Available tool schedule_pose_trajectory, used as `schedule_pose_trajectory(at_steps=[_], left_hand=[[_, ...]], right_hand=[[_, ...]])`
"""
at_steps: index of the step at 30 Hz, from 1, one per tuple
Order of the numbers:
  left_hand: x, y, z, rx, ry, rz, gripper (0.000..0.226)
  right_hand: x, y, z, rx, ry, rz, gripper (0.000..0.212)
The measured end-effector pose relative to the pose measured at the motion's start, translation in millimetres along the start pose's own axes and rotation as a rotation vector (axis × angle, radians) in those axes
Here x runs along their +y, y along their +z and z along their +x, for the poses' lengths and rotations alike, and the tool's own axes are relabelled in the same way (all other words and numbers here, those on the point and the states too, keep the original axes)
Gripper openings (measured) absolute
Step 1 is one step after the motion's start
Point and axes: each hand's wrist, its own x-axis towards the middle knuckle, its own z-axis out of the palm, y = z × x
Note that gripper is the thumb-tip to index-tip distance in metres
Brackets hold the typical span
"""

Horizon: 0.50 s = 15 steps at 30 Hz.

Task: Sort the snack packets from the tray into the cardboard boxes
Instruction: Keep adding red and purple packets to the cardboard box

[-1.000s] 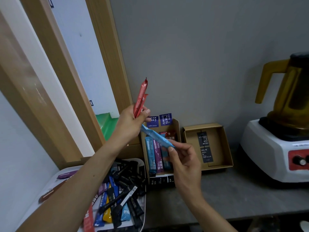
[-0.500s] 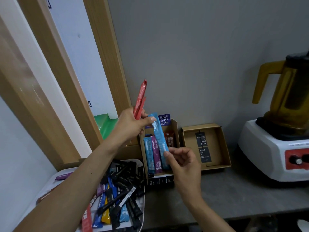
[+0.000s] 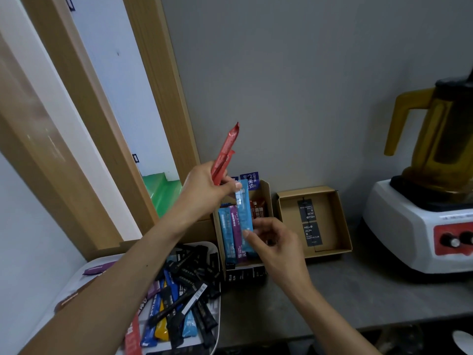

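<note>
My left hand [image 3: 207, 188] is raised above the near cardboard box [image 3: 267, 193] and grips two red stick packets [image 3: 226, 153] that point upward. My right hand [image 3: 271, 242] pinches the lower end of a light blue packet [image 3: 244, 216] held nearly upright over that box. A blue and a purple packet [image 3: 231, 234] stand in the box, with red ones behind. The white tray [image 3: 76, 280] at the lower left holds several black, blue, yellow and purple packets. A second open box [image 3: 332, 226] lies to the right with only black cards in it.
A white blender base [image 3: 409, 226] with an amber jug [image 3: 440, 139] stands at the right on the grey counter [image 3: 332, 298]. A grey wall is close behind the boxes. A wooden frame [image 3: 153, 98] runs along the left, behind the tray.
The light blue packet has swung from a slant to nearly upright and come down over the near box, my right hand sliding to its lower end. My left hand still holds the red packets up.
</note>
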Motion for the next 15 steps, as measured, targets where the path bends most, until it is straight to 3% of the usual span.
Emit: schedule_pose_trajectory(at_steps=[8, 12, 15], left_hand=[[-6.8, 10.0, -5.1, -0.009, -0.089, -0.059, 0.028], [-4.1, 7.6, -6.5, -0.005, -0.229, -0.4, 0.051], [-3.5, 8.9, -11.6, -0.059, -0.316, -0.749, 0.038]], right_hand=[[12.9, 9.4, 3.5, 0.123, -0.105, -0.631, 0.029], [17.1, 22.6, 6.6, 0.053, -0.077, -0.871, 0.04], [24.0, 33.8, 9.7, 0.027, -0.048, -0.984, 0.046]])
